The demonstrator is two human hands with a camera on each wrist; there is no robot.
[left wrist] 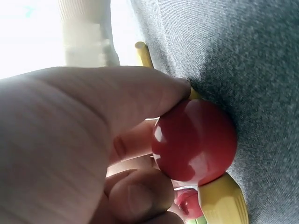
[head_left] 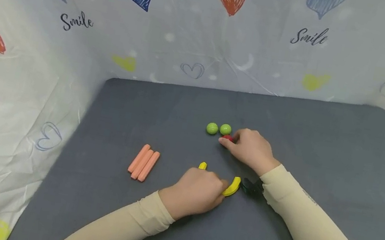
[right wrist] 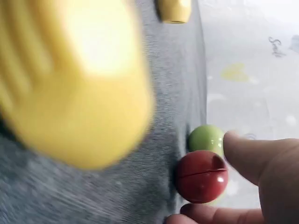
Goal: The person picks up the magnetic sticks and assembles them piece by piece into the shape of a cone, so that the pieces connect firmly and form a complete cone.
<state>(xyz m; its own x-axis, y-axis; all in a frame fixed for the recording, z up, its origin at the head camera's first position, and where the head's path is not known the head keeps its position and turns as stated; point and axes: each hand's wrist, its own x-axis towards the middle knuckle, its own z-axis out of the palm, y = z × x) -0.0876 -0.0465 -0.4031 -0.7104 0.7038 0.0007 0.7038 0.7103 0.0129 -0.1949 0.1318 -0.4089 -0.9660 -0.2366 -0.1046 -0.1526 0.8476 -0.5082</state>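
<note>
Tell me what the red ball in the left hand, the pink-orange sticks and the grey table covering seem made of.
Red ball: probably hard plastic or lacquered wood, glossy, with bright reflections. Pink-orange sticks: perhaps plastic or painted wood, evenly coloured, without sharp shine; too small to be sure. Grey table covering: likely woven fabric, dull, its fine texture showing in the left wrist view.

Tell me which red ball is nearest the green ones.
The red ball at the right hand, close beside the two green balls; the other red ball is in the grip of the left hand.
</note>
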